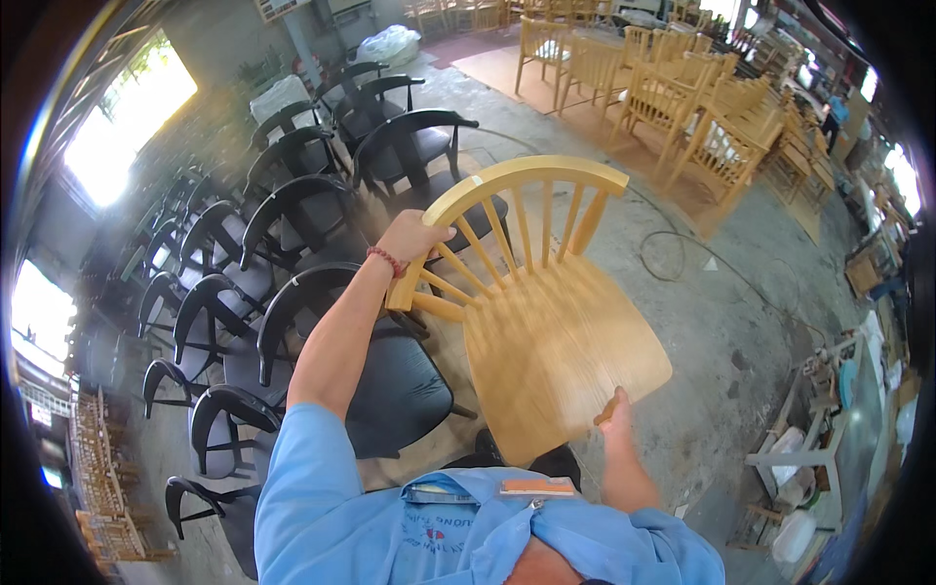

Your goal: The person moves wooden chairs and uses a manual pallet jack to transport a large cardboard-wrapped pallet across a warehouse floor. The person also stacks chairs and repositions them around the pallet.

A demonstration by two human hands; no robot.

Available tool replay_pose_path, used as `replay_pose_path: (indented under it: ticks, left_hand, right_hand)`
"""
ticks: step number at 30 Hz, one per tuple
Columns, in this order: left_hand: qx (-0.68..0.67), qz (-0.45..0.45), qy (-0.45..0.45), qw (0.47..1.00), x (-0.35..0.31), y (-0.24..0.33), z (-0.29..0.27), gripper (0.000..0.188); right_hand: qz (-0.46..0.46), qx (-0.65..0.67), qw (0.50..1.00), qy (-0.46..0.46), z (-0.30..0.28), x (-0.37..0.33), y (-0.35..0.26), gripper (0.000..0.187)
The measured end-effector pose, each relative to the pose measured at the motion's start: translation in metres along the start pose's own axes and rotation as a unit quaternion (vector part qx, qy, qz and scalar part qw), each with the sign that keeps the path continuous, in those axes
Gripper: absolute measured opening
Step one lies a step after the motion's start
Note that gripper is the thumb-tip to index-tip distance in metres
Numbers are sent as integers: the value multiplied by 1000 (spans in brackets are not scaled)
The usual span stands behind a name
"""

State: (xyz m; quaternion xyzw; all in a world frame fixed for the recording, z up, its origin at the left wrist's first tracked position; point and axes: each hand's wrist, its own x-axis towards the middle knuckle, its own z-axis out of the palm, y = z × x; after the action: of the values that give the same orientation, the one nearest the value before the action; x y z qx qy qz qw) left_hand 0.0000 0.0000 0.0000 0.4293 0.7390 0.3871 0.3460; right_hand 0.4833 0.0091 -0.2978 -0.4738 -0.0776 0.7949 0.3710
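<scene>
A light wooden chair [556, 341] with a curved, spindled back is in front of me, its flat seat facing up. My left hand [414, 239], with a red beaded bracelet at the wrist, is closed around the left part of the curved back rail. At the near right edge of the seat is my right hand [615, 414], its thumb on top and its other fingers hidden beneath the edge. The chair's legs are out of sight under the seat.
Many black chairs [400, 385] with dark seats crowd the left side, close to my left arm. Unpainted wooden chairs [673, 97] stand at the far right. A thin hose [673, 276] snakes over the concrete floor. A cluttered workbench [829, 458] stands on the right.
</scene>
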Motion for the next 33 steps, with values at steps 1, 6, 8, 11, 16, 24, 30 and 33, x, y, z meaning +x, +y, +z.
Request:
replay_pose_path:
  ticks: [1, 6, 8, 11, 16, 24, 30, 33]
  left_hand:
    - [0, -14, -7, 1000, 14, -13, 10, 32]
    - [85, -68, 49, 993, 128, -16, 23, 31]
    - [104, -108, 60, 987, 161, -45, 36, 31]
    - [105, -151, 68, 981, 207, -64, 49, 32]
    - [148, -181, 115, 965, 263, -98, 69, 32]
    - [226, -132, 216, 941, 259, -116, 71, 37]
    - [258, -84, 412, 870, 96, -135, 142, 41]
    - [84, -268, 97, 955, -63, -169, 196, 44]
  right_hand:
    - [-11, -19, 999, 44, -10, 9, 0, 69]
    - [88, 24, 995, 26, 9, 153, 13, 58]
    - [164, -18, 984, 73, 28, 161, 13, 55]
    - [221, -24, 965, 137, 33, 197, 17, 52]
    - [253, -43, 953, 159, 32, 264, 9, 55]
    - [312, -254, 909, 109, 69, 281, -17, 70]
    - [311, -751, 563, -150, 69, 233, -17, 51]
    - [263, -817, 405, -316, 69, 217, -7, 49]
